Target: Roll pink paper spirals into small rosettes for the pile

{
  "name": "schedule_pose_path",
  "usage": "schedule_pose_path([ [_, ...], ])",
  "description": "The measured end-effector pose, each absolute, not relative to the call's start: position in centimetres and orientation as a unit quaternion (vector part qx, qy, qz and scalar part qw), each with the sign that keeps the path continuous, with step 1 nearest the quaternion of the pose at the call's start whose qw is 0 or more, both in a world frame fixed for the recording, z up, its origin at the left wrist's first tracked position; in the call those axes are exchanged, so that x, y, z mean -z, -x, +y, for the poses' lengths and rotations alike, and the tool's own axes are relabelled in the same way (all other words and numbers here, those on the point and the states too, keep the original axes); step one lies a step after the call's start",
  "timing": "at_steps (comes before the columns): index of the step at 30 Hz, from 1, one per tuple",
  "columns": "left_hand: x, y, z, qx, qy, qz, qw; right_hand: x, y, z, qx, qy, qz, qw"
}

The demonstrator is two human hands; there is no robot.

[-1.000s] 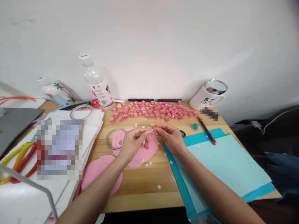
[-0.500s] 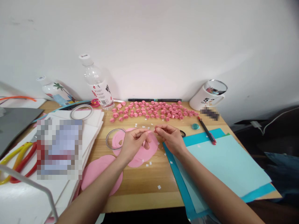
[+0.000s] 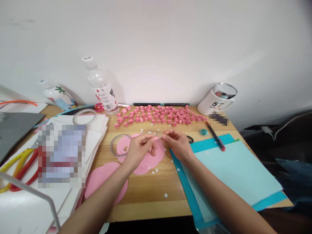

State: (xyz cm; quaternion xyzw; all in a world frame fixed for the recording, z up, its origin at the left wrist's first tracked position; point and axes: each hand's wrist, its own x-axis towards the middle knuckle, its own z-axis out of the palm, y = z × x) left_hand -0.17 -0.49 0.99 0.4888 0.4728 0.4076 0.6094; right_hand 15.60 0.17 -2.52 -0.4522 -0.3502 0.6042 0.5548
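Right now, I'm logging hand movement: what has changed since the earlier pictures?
The right hand has curled its fingers in, the tips drawing slightly rightward, away from the left hand. Any grasp or release is too small to tell. The left hand, pink rolls, pink discs, tall bottle and mug stayed put.

You face a plain white wall (image 3: 156, 39) that fills the upper part of your view, marked by faint grey smudges (image 3: 16, 22) at the upper left. Your wooden tabletop (image 3: 148, 209), light brown and streaked with grain, sits near it. The wall looks brightest low in the middle and dims towards your upper right. Beyond the tabletop's right edge lies a dark area (image 3: 296, 143), too murky to make out well.
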Motion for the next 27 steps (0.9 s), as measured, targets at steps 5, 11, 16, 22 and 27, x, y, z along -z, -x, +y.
schedule_pose_path([
  [5, -0.94, 0.22, -0.45, -0.408, -0.497, 0.471, 0.604, 2.53, -15.54, 0.23, -0.593, 0.469, -0.344, 0.557],
  [11, -1.29, 0.21, -0.47, -0.409, -0.498, 0.480, 0.595, 2.43, -15.46, 0.28, -0.610, 0.449, -0.355, 0.548],
  [16, -1.29, 0.20, -0.47, -0.412, -0.504, 0.479, 0.589, 2.44, -15.52, 0.28, -0.600, 0.454, -0.363, 0.549],
  [22, -1.16, 0.17, -0.47, -0.415, -0.496, 0.479, 0.593, 2.49, -15.59, 0.27, -0.599, 0.454, -0.363, 0.551],
  [27, -1.18, 0.14, -0.42, -0.422, -0.492, 0.476, 0.595, 2.47, -15.55, 0.25, -0.598, 0.457, -0.362, 0.550],
])
